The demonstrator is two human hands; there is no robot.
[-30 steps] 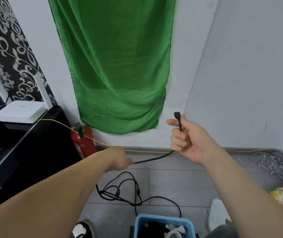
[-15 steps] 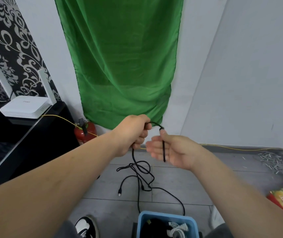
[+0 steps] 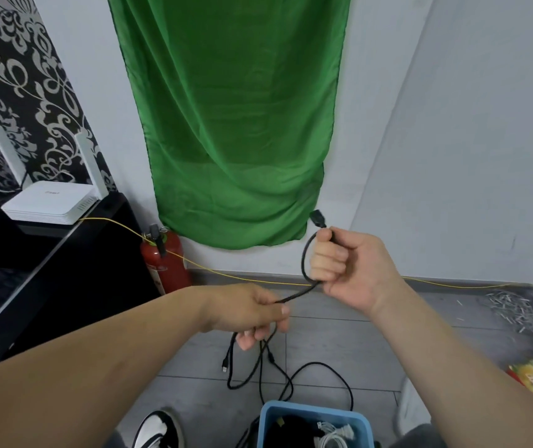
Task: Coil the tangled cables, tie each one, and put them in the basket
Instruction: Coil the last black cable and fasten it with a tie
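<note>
Coiling is begun: a first loop of black cable (image 3: 295, 297) is gripped by the right hand (image 3: 352, 270), slack seemingly pinched by the left hand (image 3: 252, 313); more loops are needed.

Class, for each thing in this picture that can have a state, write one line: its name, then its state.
cable, one loop formed, untied, rest hanging tangled to the floor
right hand, grips the loop, plug sticking up
left hand, pinches the cable
basket, open, holds cables
extinguisher, upright
router, antennas up
</note>
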